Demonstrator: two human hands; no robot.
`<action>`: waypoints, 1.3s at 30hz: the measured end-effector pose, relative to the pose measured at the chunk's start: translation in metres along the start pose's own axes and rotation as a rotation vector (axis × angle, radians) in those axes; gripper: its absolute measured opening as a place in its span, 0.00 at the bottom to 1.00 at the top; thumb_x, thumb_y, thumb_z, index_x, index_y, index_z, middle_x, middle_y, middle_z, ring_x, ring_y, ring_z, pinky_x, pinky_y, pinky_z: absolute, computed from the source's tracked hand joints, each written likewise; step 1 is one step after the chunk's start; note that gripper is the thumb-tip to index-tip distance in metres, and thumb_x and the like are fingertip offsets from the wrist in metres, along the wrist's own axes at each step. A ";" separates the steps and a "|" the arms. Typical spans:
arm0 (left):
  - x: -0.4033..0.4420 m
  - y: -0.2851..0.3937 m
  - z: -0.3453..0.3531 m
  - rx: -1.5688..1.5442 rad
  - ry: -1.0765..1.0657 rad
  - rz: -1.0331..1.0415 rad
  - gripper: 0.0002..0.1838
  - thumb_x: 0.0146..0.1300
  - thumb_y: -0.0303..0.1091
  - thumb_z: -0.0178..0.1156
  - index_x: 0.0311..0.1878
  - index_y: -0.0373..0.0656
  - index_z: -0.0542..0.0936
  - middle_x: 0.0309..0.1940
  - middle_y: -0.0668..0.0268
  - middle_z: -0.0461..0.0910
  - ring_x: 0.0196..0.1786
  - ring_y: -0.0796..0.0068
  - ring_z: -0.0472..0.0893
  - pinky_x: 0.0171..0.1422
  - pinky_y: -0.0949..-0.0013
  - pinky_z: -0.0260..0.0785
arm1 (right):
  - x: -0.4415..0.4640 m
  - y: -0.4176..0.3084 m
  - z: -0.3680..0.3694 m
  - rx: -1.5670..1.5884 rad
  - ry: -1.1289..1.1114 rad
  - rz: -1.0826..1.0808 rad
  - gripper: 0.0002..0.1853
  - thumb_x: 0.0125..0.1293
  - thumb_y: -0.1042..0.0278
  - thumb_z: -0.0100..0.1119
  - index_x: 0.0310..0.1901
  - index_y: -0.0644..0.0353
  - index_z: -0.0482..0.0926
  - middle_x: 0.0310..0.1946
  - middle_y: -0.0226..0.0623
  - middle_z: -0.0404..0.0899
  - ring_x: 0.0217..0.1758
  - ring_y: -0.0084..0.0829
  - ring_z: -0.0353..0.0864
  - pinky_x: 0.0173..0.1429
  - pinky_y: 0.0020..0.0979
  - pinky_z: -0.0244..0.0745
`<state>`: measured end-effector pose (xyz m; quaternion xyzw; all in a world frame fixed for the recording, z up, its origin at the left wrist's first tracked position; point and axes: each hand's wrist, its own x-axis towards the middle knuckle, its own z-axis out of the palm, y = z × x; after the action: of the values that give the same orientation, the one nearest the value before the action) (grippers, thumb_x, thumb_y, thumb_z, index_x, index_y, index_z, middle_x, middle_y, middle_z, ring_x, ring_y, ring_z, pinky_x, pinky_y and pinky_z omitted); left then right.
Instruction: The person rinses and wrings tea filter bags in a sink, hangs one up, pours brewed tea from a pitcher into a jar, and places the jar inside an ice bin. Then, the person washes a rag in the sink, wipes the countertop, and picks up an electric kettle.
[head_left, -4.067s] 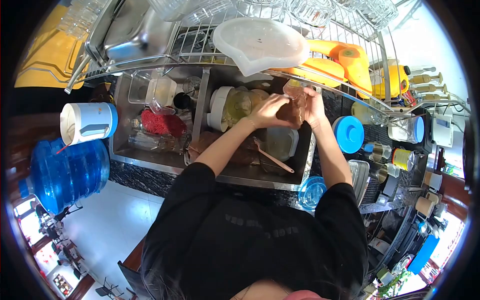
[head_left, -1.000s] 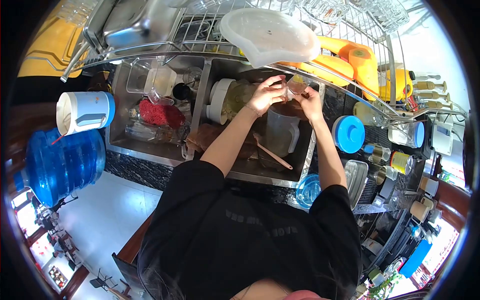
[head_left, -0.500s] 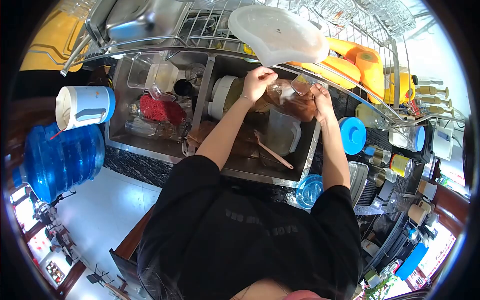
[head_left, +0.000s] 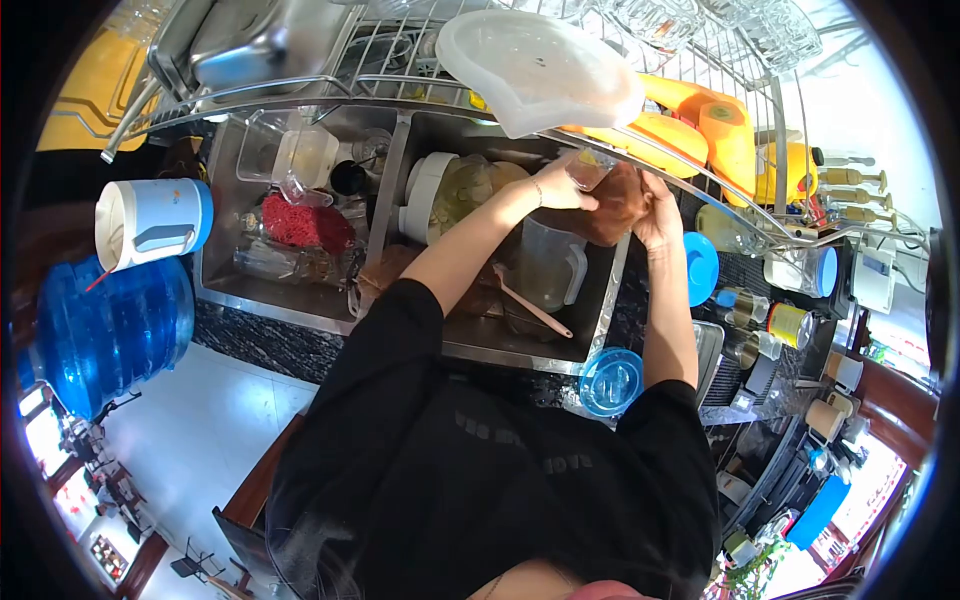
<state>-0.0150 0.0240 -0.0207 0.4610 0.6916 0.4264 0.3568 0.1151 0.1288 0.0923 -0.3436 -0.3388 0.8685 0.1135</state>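
A brown, see-through, crumpled plastic bag hangs over the far right corner of the right sink basin. My right hand grips its right edge with bent fingers. My left hand lies against the bag's left side, thumb pointing right; its fingers are blurred and partly hidden by a small clear piece under the rack. Below them stands a clear pitcher with a handle. A pink-handled utensil leans in the basin. Left of the pitcher is a white-rimmed clear container, tilted on its side.
The wire dish rack overhangs the sink, holding a white heart-shaped tray and orange containers. A red mesh cloth and clear containers fill the left basin. A blue bowl sits at the front edge. A white-blue jug stands left.
My left hand has moved right, from the bag's upper left edge onto the bag. The bag is more bunched, and my right hand has shifted slightly down and right. The view has shifted slightly.
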 end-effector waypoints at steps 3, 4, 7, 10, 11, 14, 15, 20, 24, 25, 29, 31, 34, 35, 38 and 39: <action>0.011 -0.017 0.004 0.015 -0.161 0.015 0.31 0.47 0.39 0.66 0.56 0.43 0.70 0.52 0.62 0.74 0.49 0.65 0.75 0.54 0.67 0.66 | -0.006 -0.003 -0.004 -0.033 -0.017 -0.051 0.13 0.57 0.78 0.53 0.45 0.65 0.74 0.39 0.41 0.78 0.38 0.27 0.78 0.42 0.21 0.72; 0.012 -0.015 -0.006 -0.020 -0.112 0.007 0.30 0.47 0.39 0.65 0.56 0.43 0.70 0.52 0.62 0.74 0.49 0.65 0.75 0.54 0.67 0.66 | -0.004 -0.008 -0.011 -0.047 -0.017 -0.121 0.13 0.57 0.78 0.54 0.46 0.65 0.74 0.40 0.41 0.78 0.38 0.27 0.78 0.43 0.21 0.72; 0.004 -0.018 -0.037 -0.148 0.029 -0.010 0.28 0.50 0.40 0.63 0.55 0.44 0.71 0.51 0.61 0.74 0.48 0.65 0.75 0.54 0.67 0.66 | -0.005 -0.015 -0.030 -0.086 -0.009 -0.309 0.16 0.55 0.79 0.55 0.47 0.65 0.73 0.41 0.39 0.78 0.39 0.28 0.77 0.46 0.23 0.71; -0.006 -0.017 -0.061 -0.253 0.058 0.039 0.26 0.52 0.41 0.60 0.55 0.44 0.71 0.51 0.61 0.74 0.48 0.64 0.75 0.54 0.67 0.66 | -0.012 -0.007 -0.017 -0.594 -0.070 -0.321 0.16 0.55 0.79 0.56 0.47 0.65 0.73 0.41 0.39 0.78 0.40 0.27 0.77 0.46 0.22 0.71; -0.010 -0.016 -0.068 -0.280 0.057 0.059 0.25 0.53 0.41 0.59 0.54 0.44 0.71 0.51 0.61 0.75 0.48 0.64 0.75 0.55 0.66 0.66 | -0.016 -0.005 -0.012 -0.851 -0.099 -0.322 0.16 0.55 0.79 0.56 0.47 0.66 0.73 0.40 0.39 0.78 0.40 0.27 0.77 0.46 0.21 0.71; -0.016 -0.011 -0.079 -0.326 0.068 0.135 0.24 0.55 0.43 0.56 0.54 0.44 0.72 0.51 0.61 0.75 0.47 0.64 0.75 0.55 0.66 0.66 | -0.008 -0.004 -0.016 -1.039 -0.101 -0.319 0.16 0.56 0.79 0.56 0.47 0.66 0.73 0.40 0.38 0.78 0.39 0.26 0.77 0.45 0.20 0.70; -0.018 -0.010 -0.081 -0.337 0.082 0.166 0.23 0.56 0.43 0.55 0.54 0.44 0.72 0.50 0.61 0.75 0.47 0.64 0.76 0.55 0.66 0.66 | -0.001 -0.005 -0.020 -0.973 -0.074 -0.313 0.15 0.56 0.78 0.56 0.47 0.66 0.73 0.39 0.38 0.78 0.39 0.26 0.77 0.44 0.20 0.71; -0.040 0.019 -0.087 -0.226 0.114 0.252 0.21 0.58 0.44 0.52 0.53 0.44 0.73 0.50 0.61 0.76 0.46 0.64 0.76 0.55 0.66 0.66 | 0.006 0.000 -0.021 -0.649 -0.023 -0.229 0.14 0.58 0.77 0.55 0.47 0.65 0.73 0.38 0.38 0.78 0.37 0.25 0.77 0.41 0.19 0.71; -0.050 0.042 -0.088 0.228 -0.111 0.067 0.20 0.58 0.43 0.52 0.51 0.42 0.74 0.49 0.61 0.76 0.46 0.66 0.76 0.54 0.66 0.67 | 0.014 0.004 -0.023 -0.437 -0.011 -0.191 0.14 0.58 0.77 0.55 0.47 0.65 0.73 0.37 0.38 0.78 0.36 0.26 0.77 0.39 0.19 0.72; -0.047 0.032 -0.083 0.323 -0.147 0.059 0.20 0.58 0.42 0.52 0.51 0.42 0.74 0.49 0.61 0.76 0.46 0.66 0.76 0.53 0.66 0.67 | 0.021 0.010 -0.028 -0.397 0.011 -0.215 0.14 0.58 0.77 0.55 0.47 0.65 0.73 0.38 0.38 0.78 0.36 0.26 0.77 0.38 0.19 0.72; -0.027 -0.006 -0.068 0.456 -0.080 -0.007 0.19 0.58 0.41 0.52 0.50 0.41 0.74 0.47 0.61 0.76 0.44 0.66 0.76 0.51 0.65 0.68 | 0.024 0.004 -0.032 -0.358 0.068 -0.247 0.14 0.58 0.77 0.55 0.47 0.64 0.73 0.38 0.38 0.78 0.35 0.26 0.77 0.37 0.20 0.73; -0.018 -0.014 -0.067 0.381 -0.014 -0.053 0.19 0.58 0.40 0.52 0.50 0.41 0.74 0.47 0.61 0.76 0.44 0.67 0.77 0.50 0.65 0.69 | 0.011 -0.007 -0.027 -0.428 0.103 -0.200 0.14 0.58 0.76 0.55 0.47 0.64 0.72 0.38 0.39 0.78 0.35 0.26 0.77 0.36 0.21 0.73; -0.008 -0.021 -0.069 0.137 0.048 -0.103 0.18 0.58 0.39 0.52 0.49 0.40 0.73 0.46 0.61 0.77 0.42 0.67 0.77 0.48 0.65 0.69 | 0.006 -0.011 -0.034 -0.376 0.105 -0.123 0.15 0.58 0.74 0.55 0.48 0.65 0.72 0.38 0.40 0.78 0.35 0.27 0.78 0.37 0.21 0.73; -0.007 -0.023 -0.070 0.032 0.071 -0.122 0.18 0.58 0.39 0.52 0.49 0.40 0.73 0.45 0.61 0.77 0.42 0.67 0.77 0.47 0.64 0.69 | 0.006 -0.016 -0.038 -0.291 0.090 -0.077 0.15 0.58 0.73 0.55 0.47 0.66 0.72 0.38 0.41 0.78 0.35 0.26 0.78 0.38 0.21 0.73; -0.010 -0.027 -0.063 -0.438 0.157 -0.197 0.17 0.58 0.38 0.52 0.48 0.39 0.73 0.44 0.61 0.77 0.41 0.68 0.77 0.46 0.64 0.70 | 0.010 -0.016 -0.049 -0.102 0.044 0.059 0.17 0.58 0.70 0.55 0.48 0.68 0.72 0.39 0.42 0.78 0.36 0.27 0.78 0.40 0.22 0.73; -0.015 -0.024 -0.056 -0.682 0.179 -0.210 0.17 0.58 0.38 0.52 0.48 0.39 0.73 0.44 0.61 0.77 0.41 0.68 0.77 0.45 0.64 0.70 | 0.015 -0.008 -0.051 -0.079 0.026 0.106 0.18 0.58 0.69 0.55 0.49 0.67 0.71 0.39 0.41 0.78 0.36 0.27 0.78 0.40 0.22 0.72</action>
<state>-0.0675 -0.0096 -0.0200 0.2030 0.5819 0.6322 0.4696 0.1382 0.1675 0.0620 -0.3767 -0.3527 0.8546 0.0580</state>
